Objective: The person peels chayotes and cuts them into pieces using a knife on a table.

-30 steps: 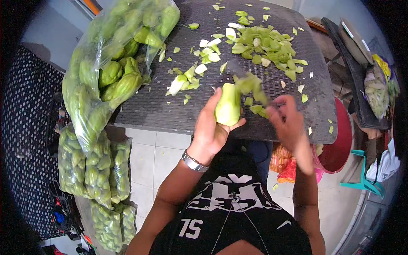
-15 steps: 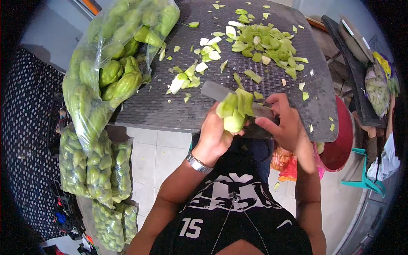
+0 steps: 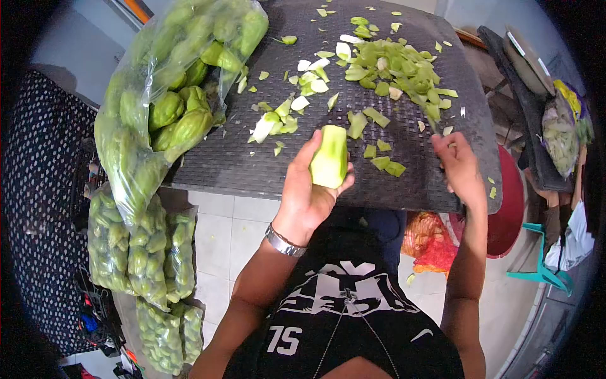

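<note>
Over the bench (image 3: 240, 170), the right hand (image 3: 461, 165) had swung clear to the right edge, fingers curled, couldn't tell what on. Left hand (image 3: 307, 202) stayed cupped around the pale, pared vegetable (image 3: 329, 158) at the bench's near edge; fresh slices (image 3: 395, 168) now lay loose on the bench, so that cut looked done.

The middle of the view is taken up by a dark desk (image 3: 252, 167), its top covered in a woven pattern. Below it, the floor (image 3: 249, 210) is laid with pale, brightly lit tiles. A blue-grey wall (image 3: 69, 47) is seen at upper left, and the left side is filled by a black, pale-spotted cloth (image 3: 38, 208). At the right, a red tub (image 3: 505, 215) is partly hidden by the desk, with a teal stool (image 3: 536, 275) placed near it.
</note>
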{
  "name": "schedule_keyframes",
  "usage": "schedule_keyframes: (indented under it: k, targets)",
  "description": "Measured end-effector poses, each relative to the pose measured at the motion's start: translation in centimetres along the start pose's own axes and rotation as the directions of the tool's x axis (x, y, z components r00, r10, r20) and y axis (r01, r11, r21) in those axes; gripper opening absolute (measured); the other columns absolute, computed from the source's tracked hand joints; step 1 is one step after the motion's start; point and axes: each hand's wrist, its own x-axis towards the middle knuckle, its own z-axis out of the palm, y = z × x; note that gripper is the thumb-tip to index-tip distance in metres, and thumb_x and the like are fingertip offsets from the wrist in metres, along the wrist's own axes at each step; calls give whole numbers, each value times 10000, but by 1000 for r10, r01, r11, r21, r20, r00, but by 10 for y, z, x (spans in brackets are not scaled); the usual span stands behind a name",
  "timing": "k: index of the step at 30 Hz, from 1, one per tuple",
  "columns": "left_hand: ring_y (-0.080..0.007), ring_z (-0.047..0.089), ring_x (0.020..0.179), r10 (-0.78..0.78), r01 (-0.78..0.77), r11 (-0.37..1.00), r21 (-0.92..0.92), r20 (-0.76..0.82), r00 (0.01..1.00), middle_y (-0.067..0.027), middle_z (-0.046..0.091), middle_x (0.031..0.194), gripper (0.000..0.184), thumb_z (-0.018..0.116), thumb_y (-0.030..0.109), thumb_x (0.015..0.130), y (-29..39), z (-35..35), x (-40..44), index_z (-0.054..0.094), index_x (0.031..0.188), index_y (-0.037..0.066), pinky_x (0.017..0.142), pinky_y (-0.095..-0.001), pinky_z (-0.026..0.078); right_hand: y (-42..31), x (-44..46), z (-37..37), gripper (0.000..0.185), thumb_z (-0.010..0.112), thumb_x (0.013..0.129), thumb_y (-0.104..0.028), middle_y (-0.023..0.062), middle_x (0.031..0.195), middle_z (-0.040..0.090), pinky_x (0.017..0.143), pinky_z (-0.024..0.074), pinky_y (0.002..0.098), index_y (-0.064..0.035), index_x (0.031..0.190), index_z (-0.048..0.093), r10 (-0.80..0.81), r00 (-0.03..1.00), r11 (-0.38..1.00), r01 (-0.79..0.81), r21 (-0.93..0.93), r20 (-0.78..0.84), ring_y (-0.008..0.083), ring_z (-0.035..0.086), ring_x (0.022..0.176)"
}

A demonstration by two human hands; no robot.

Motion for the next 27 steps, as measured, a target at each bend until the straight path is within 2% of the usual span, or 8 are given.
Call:
schedule_keyframes:
  k: [3,7,10,13,20,23,26,27]
  targets:
    - [-219,649,847,24,-25,999,30,36,999,-102,692,1022,413,537,457,1056,0,0,7,638,1206,86,730,-332,519,-28,-24,14,394,711,982,-399,177,750,672,633,507,384,-17,1022,626,-112,989,991,105,79,97,275,655,650]
    - [-233,680,883,73,-74,997,17,78,994,-96,710,1047,415,558,464,1048,-10,-3,11,642,1214,93,782,-376,553,-69,-67,36,441,762,927,-405,227,903,704,691,542,448,-10,1086,646,-421,880,906,398,142,219,397,716,781]
    - [-238,698,863,90,-90,996,3,69,994,-71,698,1027,454,624,507,1007,-16,3,8,645,1192,93,828,-410,579,-81,-82,49,516,760,914,-446,221,938,685,696,560,472,9,1118,628,-598,786,801,589,104,154,433,708,804]
    - [-237,701,852,85,-83,996,-20,109,990,-71,686,990,483,654,533,977,-18,4,6,645,1189,99,790,-404,587,-80,-86,56,580,759,897,-485,210,963,667,677,576,477,14,1148,605,-629,762,773,634,22,153,430,707,805]
    - [-251,698,839,107,-106,994,-16,60,992,-84,713,1010,492,576,536,1013,-23,0,6,661,1203,91,791,-388,582,-79,-83,58,567,753,886,-509,198,959,674,652,580,472,-13,1117,603,-659,735,740,672,-36,160,415,708,803]
    - [-253,692,841,243,-257,963,-75,-161,957,-95,705,1008,481,541,511,1037,-33,18,1,636,1218,75,760,-384,579,-75,-71,57,521,746,906,-487,203,918,671,646,557,453,-4,1063,630,-633,766,767,640,-38,114,393,706,782]
    - [-221,689,800,66,-86,984,156,133,989,-76,674,968,418,543,482,1051,-14,9,-8,632,1179,95,697,-365,573,-54,-35,47,475,725,941,-453,217,834,666,640,525,427,14,993,655,-446,887,894,448,12,118,354,698,745]
    - [-217,686,796,66,-81,988,134,113,991,-75,674,973,421,539,483,1053,-13,9,-8,630,1180,92,689,-359,566,-43,-22,40,464,715,954,-440,222,806,662,642,514,423,20,971,658,-337,927,941,336,37,164,344,689,728]
